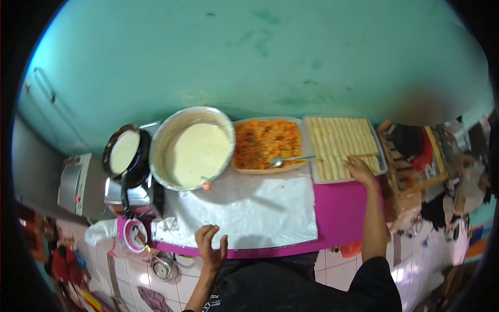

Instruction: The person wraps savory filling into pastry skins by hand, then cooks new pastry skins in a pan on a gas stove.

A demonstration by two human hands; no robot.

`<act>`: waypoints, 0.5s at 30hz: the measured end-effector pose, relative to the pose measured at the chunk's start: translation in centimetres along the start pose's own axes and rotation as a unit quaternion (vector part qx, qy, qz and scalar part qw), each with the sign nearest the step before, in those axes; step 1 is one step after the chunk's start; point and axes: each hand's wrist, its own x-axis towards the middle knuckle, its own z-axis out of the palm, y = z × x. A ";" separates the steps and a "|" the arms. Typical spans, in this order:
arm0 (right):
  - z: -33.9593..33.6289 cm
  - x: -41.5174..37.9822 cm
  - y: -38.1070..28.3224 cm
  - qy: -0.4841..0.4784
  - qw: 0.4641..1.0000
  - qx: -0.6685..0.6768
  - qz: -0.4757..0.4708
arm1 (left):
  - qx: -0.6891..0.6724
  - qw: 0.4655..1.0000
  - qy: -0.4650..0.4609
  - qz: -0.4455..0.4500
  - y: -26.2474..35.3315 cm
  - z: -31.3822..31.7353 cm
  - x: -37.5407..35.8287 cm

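Observation:
My right hand reaches over a tray of pale rolled pancakes laid side by side in two rows. Its bent fingers are closed at a roll in the front row; the exact grip is partly hidden. My left hand hovers at the front edge of the table, thumb and fingers apart, holding nothing. Between the hands lies a white plastic sheet. A container of orange filling with a spoon resting in it stands left of the tray.
A large metal bowl of pale batter stands behind the sheet, a ladle handle's orange tip at its front rim. Farther left, a black frying pan holding a pale pancake sits on a stove. A pink-rimmed tub is below, a wooden rack right.

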 end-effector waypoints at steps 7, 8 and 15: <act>0.7 -2.6 -2.7 0.092 0.994 0.064 -0.014 | 0.176 0.909 0.372 -0.064 -3.6 -13.7 8.8; 0.8 -2.9 -3.2 0.115 0.990 0.072 -0.032 | 0.117 0.906 0.383 -0.138 -3.6 -14.8 11.0; 4.1 -4.4 -10.6 0.147 0.954 0.183 -0.186 | -0.813 0.402 0.040 -0.420 -14.0 -16.5 15.3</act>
